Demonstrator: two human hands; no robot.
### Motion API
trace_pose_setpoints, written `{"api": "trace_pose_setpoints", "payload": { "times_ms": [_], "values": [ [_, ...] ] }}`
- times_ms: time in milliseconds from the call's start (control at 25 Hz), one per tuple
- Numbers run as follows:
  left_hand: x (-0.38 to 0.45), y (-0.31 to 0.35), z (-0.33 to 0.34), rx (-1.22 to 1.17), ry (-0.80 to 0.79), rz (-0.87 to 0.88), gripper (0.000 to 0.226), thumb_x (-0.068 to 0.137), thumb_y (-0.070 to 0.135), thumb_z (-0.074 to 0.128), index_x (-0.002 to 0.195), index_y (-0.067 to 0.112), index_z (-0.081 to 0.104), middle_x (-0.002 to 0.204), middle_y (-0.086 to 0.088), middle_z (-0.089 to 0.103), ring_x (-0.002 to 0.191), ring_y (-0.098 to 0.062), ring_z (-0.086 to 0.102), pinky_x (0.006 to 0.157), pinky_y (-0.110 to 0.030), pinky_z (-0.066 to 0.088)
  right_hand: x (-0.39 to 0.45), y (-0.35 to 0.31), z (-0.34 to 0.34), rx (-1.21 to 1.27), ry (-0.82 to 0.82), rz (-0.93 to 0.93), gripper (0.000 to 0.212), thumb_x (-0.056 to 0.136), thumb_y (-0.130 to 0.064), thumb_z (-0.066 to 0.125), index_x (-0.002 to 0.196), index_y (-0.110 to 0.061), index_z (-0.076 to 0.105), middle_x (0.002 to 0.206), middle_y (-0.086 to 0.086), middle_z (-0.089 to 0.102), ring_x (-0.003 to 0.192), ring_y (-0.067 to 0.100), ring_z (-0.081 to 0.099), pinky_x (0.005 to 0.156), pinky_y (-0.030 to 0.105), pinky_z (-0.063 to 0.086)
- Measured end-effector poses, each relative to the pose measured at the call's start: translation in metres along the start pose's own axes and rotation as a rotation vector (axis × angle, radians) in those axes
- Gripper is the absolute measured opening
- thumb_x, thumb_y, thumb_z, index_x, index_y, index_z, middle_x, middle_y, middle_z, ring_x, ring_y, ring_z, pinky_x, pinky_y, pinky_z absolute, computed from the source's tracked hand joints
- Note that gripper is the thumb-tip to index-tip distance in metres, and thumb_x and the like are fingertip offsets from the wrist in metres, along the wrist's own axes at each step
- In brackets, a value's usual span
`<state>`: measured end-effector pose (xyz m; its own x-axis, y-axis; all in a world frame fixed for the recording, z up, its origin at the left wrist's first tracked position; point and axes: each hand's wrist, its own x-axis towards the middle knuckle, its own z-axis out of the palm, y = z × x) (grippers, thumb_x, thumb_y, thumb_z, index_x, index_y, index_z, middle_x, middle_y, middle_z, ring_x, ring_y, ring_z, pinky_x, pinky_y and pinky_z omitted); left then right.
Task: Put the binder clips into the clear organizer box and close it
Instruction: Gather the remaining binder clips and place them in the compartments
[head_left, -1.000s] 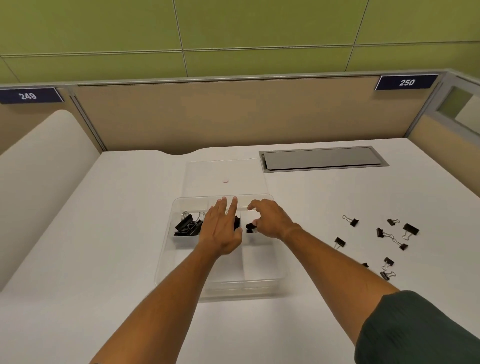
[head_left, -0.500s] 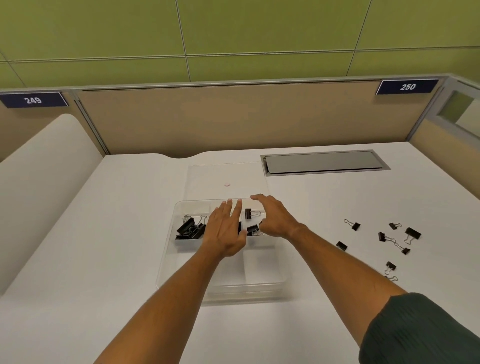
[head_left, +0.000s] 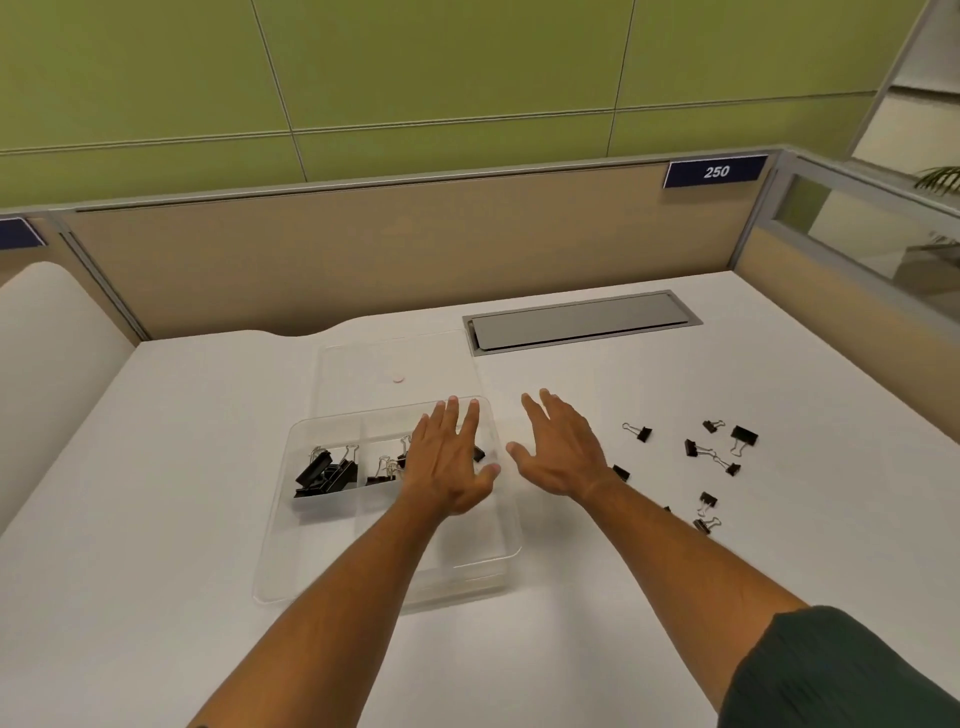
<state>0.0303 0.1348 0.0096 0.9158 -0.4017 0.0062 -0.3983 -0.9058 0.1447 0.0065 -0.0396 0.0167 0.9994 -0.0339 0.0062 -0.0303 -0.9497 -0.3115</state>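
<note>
While the clear organizer box (head_left: 332, 530) sits open on the white table (head_left: 156, 519), both hands reach forward with nothing held. The left hand (head_left: 449, 462) hovers over the far right part of the box, palm down, its fingers (head_left: 451, 415) straight and slightly apart, the tips near the box's far rim. The right hand (head_left: 563, 449) is just to the right of the box, above the bare table, also palm down with fingers straight and spread, thumb pointing toward the box. Whether either hand touches what lies below it cannot be told. Inside the box, a pile of black binder clips (head_left: 324, 473) fills the far left compartment, a few more clips (head_left: 387, 470) lie in the far middle compartment, and another clip (head_left: 478, 454) shows at the edge of the left hand in the far right compartment. The near compartments of the box look clear, partly hidden by the left forearm. The box's lid (head_left: 395, 364) lies flat behind the box, touching its far side, with a small pink dot on it. Well to the right of the box, beyond the right hand, loose binder clips (head_left: 696, 449) are scattered on the table. Behind and to the right of the box a grey cable hatch (head_left: 576, 322) is set into the table, and a beige partition (head_left: 363, 249) stands behind it.
</note>
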Motion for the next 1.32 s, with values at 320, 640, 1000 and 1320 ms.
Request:
{"api": "trace_pose_setpoints", "payload": {
  "times_ms": [320, 640, 1000, 1320],
  "values": [
    [0.020, 0.066, 0.014, 0.046, -0.023, 0.083, 0.087, 0.090, 0.067, 0.028, 0.152, 0.024, -0.014, 0.160, -0.010, -0.015, 0.148, -0.028, -0.013, 0.121, -0.047, -0.003, -0.026, 0.065, -0.009, -0.136, 0.044, 0.108, 0.083, 0.092, -0.063, 0.034, 0.155, -0.019, 0.004, 0.163, 0.012, 0.001, 0.151, 0.029, 0.001, 0.121, 0.046, 0.001],
    [0.043, 0.131, 0.035, 0.053, -0.029, 0.155, 0.089, 0.088, 0.069, 0.028, 0.152, 0.022, -0.012, 0.161, -0.012, -0.014, 0.148, -0.029, -0.013, 0.121, -0.047, -0.002, -0.047, 0.134, -0.020, -0.154, 0.069, 0.221, 0.086, 0.090, -0.065, 0.036, 0.155, -0.018, 0.005, 0.162, 0.015, 0.005, 0.150, 0.029, 0.003, 0.122, 0.049, 0.002],
    [0.072, 0.186, 0.062, 0.061, -0.058, 0.176, 0.090, 0.087, 0.071, 0.026, 0.152, 0.023, -0.013, 0.160, -0.012, -0.015, 0.148, -0.029, -0.014, 0.121, -0.046, -0.005, -0.048, 0.202, -0.023, -0.151, 0.045, 0.304, 0.088, 0.089, -0.066, 0.038, 0.155, -0.018, 0.005, 0.162, 0.015, 0.005, 0.150, 0.029, 0.002, 0.122, 0.048, 0.003],
    [0.088, 0.209, 0.077, 0.051, -0.090, 0.173, 0.091, 0.087, 0.067, 0.033, 0.153, 0.023, -0.011, 0.161, -0.013, -0.012, 0.149, -0.028, -0.012, 0.121, -0.044, -0.004, -0.040, 0.256, -0.022, -0.136, 0.050, 0.379, 0.067, 0.095, -0.044, 0.042, 0.151, -0.013, 0.022, 0.159, 0.018, 0.018, 0.147, 0.032, 0.016, 0.119, 0.049, 0.015]
  ]
}}
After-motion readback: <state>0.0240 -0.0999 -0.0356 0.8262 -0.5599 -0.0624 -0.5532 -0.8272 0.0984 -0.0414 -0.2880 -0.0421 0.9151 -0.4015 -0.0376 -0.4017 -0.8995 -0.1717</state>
